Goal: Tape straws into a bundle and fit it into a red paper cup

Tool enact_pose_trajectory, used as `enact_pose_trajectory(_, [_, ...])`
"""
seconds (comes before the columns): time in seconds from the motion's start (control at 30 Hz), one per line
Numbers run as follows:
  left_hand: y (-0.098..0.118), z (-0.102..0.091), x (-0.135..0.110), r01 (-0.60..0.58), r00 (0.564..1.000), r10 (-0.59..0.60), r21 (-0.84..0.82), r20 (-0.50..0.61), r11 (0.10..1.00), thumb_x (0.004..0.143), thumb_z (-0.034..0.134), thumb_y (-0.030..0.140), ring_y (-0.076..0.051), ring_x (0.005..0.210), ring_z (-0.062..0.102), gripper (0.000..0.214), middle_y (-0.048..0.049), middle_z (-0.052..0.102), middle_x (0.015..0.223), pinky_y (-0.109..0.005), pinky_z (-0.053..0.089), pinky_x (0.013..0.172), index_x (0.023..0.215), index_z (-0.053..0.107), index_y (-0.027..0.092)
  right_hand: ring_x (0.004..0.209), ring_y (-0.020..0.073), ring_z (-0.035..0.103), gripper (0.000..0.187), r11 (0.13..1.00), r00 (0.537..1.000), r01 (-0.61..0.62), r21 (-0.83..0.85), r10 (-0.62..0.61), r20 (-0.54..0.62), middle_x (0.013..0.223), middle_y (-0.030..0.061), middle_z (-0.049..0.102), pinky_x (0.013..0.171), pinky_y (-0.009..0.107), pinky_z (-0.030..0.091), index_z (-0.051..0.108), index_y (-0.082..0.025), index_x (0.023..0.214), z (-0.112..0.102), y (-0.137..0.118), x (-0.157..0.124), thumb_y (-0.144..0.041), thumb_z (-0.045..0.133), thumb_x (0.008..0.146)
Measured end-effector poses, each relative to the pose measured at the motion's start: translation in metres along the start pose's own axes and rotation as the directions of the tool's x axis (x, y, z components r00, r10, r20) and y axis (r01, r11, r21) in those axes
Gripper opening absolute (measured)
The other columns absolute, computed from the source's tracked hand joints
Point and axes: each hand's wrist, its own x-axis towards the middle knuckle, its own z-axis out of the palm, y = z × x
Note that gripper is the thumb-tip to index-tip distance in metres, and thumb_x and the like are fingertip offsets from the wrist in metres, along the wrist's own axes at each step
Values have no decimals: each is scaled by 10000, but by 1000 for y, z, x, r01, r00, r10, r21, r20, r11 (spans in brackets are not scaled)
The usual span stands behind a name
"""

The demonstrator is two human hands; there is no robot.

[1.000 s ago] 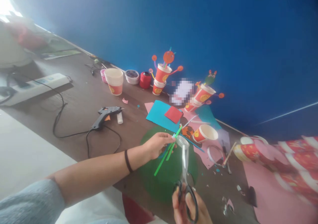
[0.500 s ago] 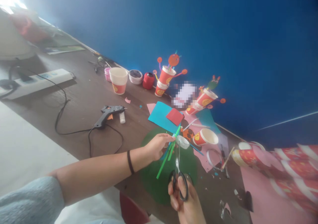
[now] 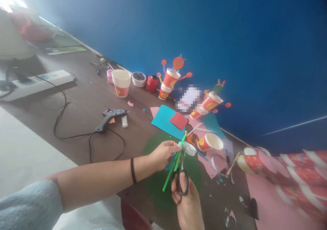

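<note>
Pinched in my left hand (image 3: 165, 152) are green drinking straws (image 3: 168, 178), slanting down over a round green mat (image 3: 155, 197). My right hand (image 3: 185, 197) has its fingers through the black handles of a pair of scissors (image 3: 183, 180). Their blades point up and lie against the straws close to my left fingertips; whether they cut through cannot be made out. A blue strip shows beside the straws under my left hand. Just right of the blades is a white roll of tape (image 3: 190, 149).
Left lie a glue gun (image 3: 111, 116) with its cord and a power strip (image 3: 41, 83). Behind stand stacked paper cups (image 3: 121, 87) and cup figures (image 3: 170, 80). Blue paper (image 3: 163, 119), red paper (image 3: 179, 120) and a tipped paper cup (image 3: 208, 142) lie ahead; pink paper (image 3: 270, 202) is right.
My right hand has moved up with the scissors, bringing the blades closer to my left fingers. The handles have drawn nearer together. My left hand still holds the straws, shifted slightly.
</note>
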Motion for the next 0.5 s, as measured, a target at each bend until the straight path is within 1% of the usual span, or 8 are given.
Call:
enact_pose_trajectory(0.1, [1, 1, -1, -14, 1000, 14, 1, 5, 1000, 594, 751, 386, -115, 496, 553, 356, -3, 585, 589, -228, 427, 485, 639, 477, 164, 428, 47, 284, 444, 997, 999, 28, -69, -31, -34, 521, -64, 401, 410, 194, 206, 446, -168, 598, 3, 1, 4, -523, 482, 864])
enact_pose_trajectory(0.2, [2, 0, 0, -12, 1000, 12, -9, 5, 1000, 610, 744, 361, -108, 487, 543, 328, -19, 603, 616, -241, 444, 503, 638, 487, 158, 427, 46, 300, 448, 994, 998, 30, -102, -36, -57, 512, -70, 380, 412, 188, 220, 437, -169, 584, 4, -5, 7, -523, 506, 850])
enact_pose_trajectory(0.3, [3, -2, 2, 17, 999, -18, -32, -30, 999, 628, 727, 305, -130, 548, 576, 270, -14, 590, 615, -248, 460, 523, 643, 503, 156, 398, 38, 279, 439, 995, 1000, 9, -96, -11, -23, 528, -63, 442, 397, 185, 211, 452, -175, 609, -2, -13, 6, -556, 527, 815])
enact_pose_trajectory(0.37, [6, -3, 3, 27, 998, -29, -33, -57, 999, 664, 694, 274, -156, 641, 612, 200, -26, 601, 655, -256, 478, 557, 690, 541, 149, 376, 43, 295, 438, 984, 1000, -7, -179, 7, 1, 558, -36, 530, 383, 192, 219, 490, -182, 641, -15, -19, 4, -597, 534, 775])
enact_pose_trajectory(0.4, [7, -3, 3, 29, 997, -31, -26, -64, 999, 690, 669, 262, -161, 665, 619, 164, -35, 607, 678, -260, 484, 573, 721, 561, 141, 376, 57, 339, 436, 962, 1000, -10, -272, 6, -15, 575, -15, 574, 384, 199, 246, 520, -185, 658, -26, -21, 2, -611, 546, 749])
enact_pose_trajectory(0.43, [9, -3, 3, 29, 998, -31, -20, -63, 999, 719, 637, 254, -155, 654, 616, 139, -41, 609, 694, -262, 487, 582, 745, 578, 131, 393, 84, 408, 426, 920, 996, -14, -393, -21, -86, 589, 6, 612, 392, 212, 289, 551, -192, 674, -40, -23, 1, -617, 575, 709])
enact_pose_trajectory(0.47, [11, -3, 2, 31, 998, -32, -20, -55, 999, 748, 601, 248, -144, 620, 605, 129, -44, 606, 700, -264, 487, 583, 760, 589, 121, 451, 127, 497, 412, 857, 982, -35, -514, -66, -178, 622, 26, 649, 424, 229, 346, 579, -204, 695, -56, -24, -1, -613, 610, 661])
enact_pose_trajectory(0.5, [13, -3, 2, 37, 998, -38, -27, -42, 999, 772, 566, 243, -131, 579, 588, 135, -40, 595, 693, -265, 485, 578, 769, 597, 111, 541, 174, 574, 399, 766, 951, -73, -639, -140, -277, 676, 39, 683, 483, 248, 401, 611, -220, 731, -74, -25, -2, -602, 635, 618])
